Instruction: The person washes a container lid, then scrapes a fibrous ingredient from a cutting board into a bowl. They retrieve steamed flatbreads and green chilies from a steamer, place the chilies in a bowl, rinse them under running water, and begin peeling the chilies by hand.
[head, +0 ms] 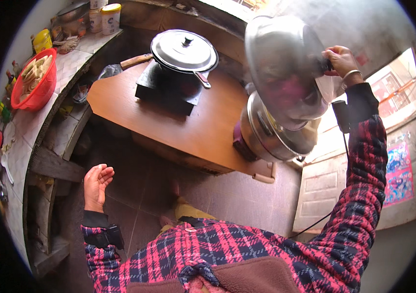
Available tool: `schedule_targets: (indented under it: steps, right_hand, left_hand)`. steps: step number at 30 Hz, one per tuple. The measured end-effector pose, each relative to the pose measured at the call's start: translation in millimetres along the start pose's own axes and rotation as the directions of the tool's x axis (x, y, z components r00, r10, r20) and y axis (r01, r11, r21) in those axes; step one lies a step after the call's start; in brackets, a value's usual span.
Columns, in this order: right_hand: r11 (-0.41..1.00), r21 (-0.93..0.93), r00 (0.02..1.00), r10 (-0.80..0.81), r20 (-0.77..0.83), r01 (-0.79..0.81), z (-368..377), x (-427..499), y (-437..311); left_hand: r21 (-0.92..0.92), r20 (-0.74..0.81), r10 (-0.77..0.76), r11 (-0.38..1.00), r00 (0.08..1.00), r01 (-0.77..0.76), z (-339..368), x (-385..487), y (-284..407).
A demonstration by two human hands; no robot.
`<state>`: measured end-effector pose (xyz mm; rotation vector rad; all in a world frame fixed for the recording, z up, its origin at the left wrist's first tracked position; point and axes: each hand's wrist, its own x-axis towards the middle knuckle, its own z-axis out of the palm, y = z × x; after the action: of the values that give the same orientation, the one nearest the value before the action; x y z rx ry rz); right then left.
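Gripped by its knob in my right hand, a large metal pot lid is held tilted almost on edge. Below it stands a steel steamer pot, its rim partly bared and its inside mostly hidden by the lid. Steam clouds the air around the lid. My left hand hangs over the floor, palm up and fingers loosely curled, holding nothing. On the wooden table a lidded frying pan rests on a black stove.
A tiled counter curves along the left. It bears a red plastic basin of pale dough-like pieces, a white spoon, bottles and yellow-lidded tins. A wooden handle juts out beside the pan. A panelled door stands at right.
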<state>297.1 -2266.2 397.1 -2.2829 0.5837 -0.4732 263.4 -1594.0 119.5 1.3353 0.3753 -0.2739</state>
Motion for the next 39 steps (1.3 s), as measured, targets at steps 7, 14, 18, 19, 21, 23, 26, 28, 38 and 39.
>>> schedule_targets:
  steps: [7,14,18,19,21,23,26,28,38,39]
  right_hand:
    - [0.942,-0.131,0.913,-0.256,0.317,0.31,70.6,93.6,-65.6]
    - [0.986,-0.031,0.95,-0.152,0.274,0.167,198.5,138.5,-75.8]
    - [0.942,-0.178,0.923,-0.221,0.314,0.286,246.7,149.4,-79.5]
    - [0.929,-0.203,0.911,-0.229,0.343,0.31,256.4,152.8,-79.7]
    - [0.948,-0.166,0.912,-0.199,0.359,0.272,276.9,160.4,-76.6]
    - [0.888,-0.309,0.917,-0.243,0.316,0.341,294.2,172.8,-66.4]
    - [0.904,-0.353,0.944,-0.134,0.302,0.241,322.3,194.0,-44.1]
    - [0.626,-0.596,0.845,-0.208,0.493,0.502,341.3,207.1,-33.3]
    - [0.898,-0.352,0.96,-0.206,0.192,0.263,265.8,118.9,-45.1]
    - [0.885,-0.383,0.961,-0.21,0.183,0.266,239.6,106.7,-49.2]
  left_hand:
    - [-0.01,-0.132,0.03,0.999,0.991,-0.032,-6.3,0.1,7.5]
    - [-0.06,-0.221,0.102,0.991,0.97,-0.118,-2.6,-4.9,12.3]
    - [-0.064,-0.247,0.089,0.992,0.965,-0.108,-4.4,-4.3,8.8]
    - [-0.057,-0.252,0.081,0.993,0.964,-0.099,-5.8,-3.9,7.0]
    - [-0.068,-0.237,0.084,0.992,0.968,-0.103,-9.6,-3.6,4.2]
    - [-0.066,-0.259,0.069,0.994,0.963,-0.089,-13.7,-4.3,2.0]
    - [-0.045,-0.265,0.064,0.996,0.962,-0.078,-19.9,-3.7,-0.8]
    - [-0.055,-0.264,0.052,0.996,0.963,-0.069,-22.4,-1.3,-1.2]
    - [0.027,-0.105,-0.011,1.0,0.994,0.014,-29.3,18.3,30.0]
    - [0.034,-0.062,-0.014,0.999,0.998,0.016,-29.9,21.7,33.9]
